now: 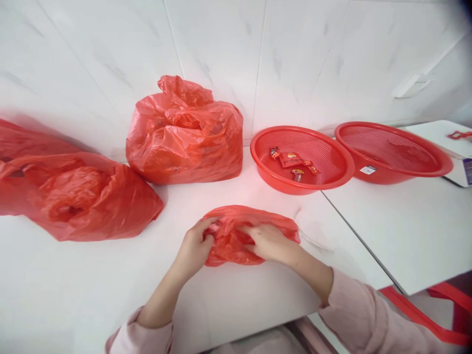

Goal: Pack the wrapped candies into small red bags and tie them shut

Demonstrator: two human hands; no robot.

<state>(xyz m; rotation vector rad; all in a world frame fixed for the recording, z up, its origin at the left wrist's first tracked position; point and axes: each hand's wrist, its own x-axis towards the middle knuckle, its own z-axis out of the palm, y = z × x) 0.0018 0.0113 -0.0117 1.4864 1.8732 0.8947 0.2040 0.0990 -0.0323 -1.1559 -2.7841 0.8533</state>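
Note:
A small red plastic bag (pixel 236 250) lies crumpled on the white table, in front of me. My left hand (pixel 196 248) is at its left side, thumb and fingers closed on the plastic near the opening. From the right, my right hand (pixel 267 241) reaches onto the top of the same bag, with its fingers bent into the folds and their tips partly hidden. Something pale shows in the bag beside my left fingertips, too small to make out.
Behind stand a full red bag (pixel 184 142) and, at left, another (pixel 92 196). A red basket (pixel 302 184) holds several red packets; a second basket (pixel 391 172) and a white scale (pixel 431 132) stand further right. A seam crosses the table (pixel 368 216).

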